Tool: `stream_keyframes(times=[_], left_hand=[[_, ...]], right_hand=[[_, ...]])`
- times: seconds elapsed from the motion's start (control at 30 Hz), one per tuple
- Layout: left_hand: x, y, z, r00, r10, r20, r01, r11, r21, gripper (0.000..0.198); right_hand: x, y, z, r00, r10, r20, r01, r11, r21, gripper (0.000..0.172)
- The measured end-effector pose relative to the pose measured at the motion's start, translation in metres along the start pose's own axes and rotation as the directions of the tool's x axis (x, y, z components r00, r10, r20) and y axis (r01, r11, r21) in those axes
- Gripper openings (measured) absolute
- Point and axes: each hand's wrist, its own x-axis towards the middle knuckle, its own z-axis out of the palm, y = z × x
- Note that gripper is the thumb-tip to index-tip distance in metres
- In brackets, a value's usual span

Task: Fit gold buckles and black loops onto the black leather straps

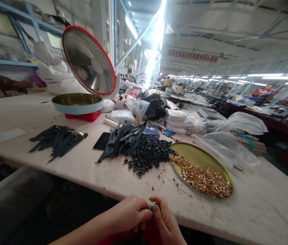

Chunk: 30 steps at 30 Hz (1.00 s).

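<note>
My left hand (130, 213) and my right hand (166, 223) meet below the table's front edge, fingers pinched together on a small dark piece (151, 208); a glint of gold metal shows at my right fingers. Just beyond them on the pale table (261, 204) lies a round gold tray (200, 157) holding several small gold metal clasps (205, 178). Left of the tray sits a heap of small black rings (149, 153) and a bundle of black straps (123, 139). A second pile of black straps (58, 139) lies further left.
A red-rimmed round heater (89, 61) tilts over a round tin lid (77, 103) at the back. Plastic bags (230, 136), white packets (175, 119) and a black bag (155, 105) crowd the far side. Other workbenches and people stand in the distance.
</note>
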Motion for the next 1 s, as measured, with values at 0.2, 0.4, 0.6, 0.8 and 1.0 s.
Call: stream_keyframes(times=[0.2, 0.4, 0.6, 0.8, 1.0], left_hand=[[0.019, -0.005, -0.013, 0.999, 0.017, 0.043, -0.022, 0.995, 0.099, 0.03], [0.048, -0.006, -0.013, 0.991, 0.104, -0.088, -0.066, 0.929, 0.363, 0.033], [0.09, -0.015, -0.038, 0.916, 0.268, -0.298, -0.035, 0.793, 0.609, 0.026], [0.105, -0.008, -0.157, 0.576, 0.251, -0.778, 0.424, 0.722, 0.547, 0.028], [0.124, -0.02, -0.211, 0.514, 0.134, -0.847, 0.523, 0.734, 0.434, 0.018]], right_hand=[[0.011, 0.022, 0.0, 0.994, 0.096, 0.045, -0.098, 0.994, 0.053, 0.045], [0.029, 0.045, -0.002, 0.998, 0.064, -0.024, -0.065, 0.997, -0.05, 0.043], [0.07, 0.072, -0.034, 0.991, -0.114, -0.074, 0.054, 0.829, -0.557, 0.024], [0.083, 0.1, -0.047, 0.968, -0.24, -0.079, 0.115, 0.698, -0.707, 0.029], [0.079, 0.097, -0.044, 0.959, -0.261, -0.108, 0.113, 0.706, -0.699, 0.027]])
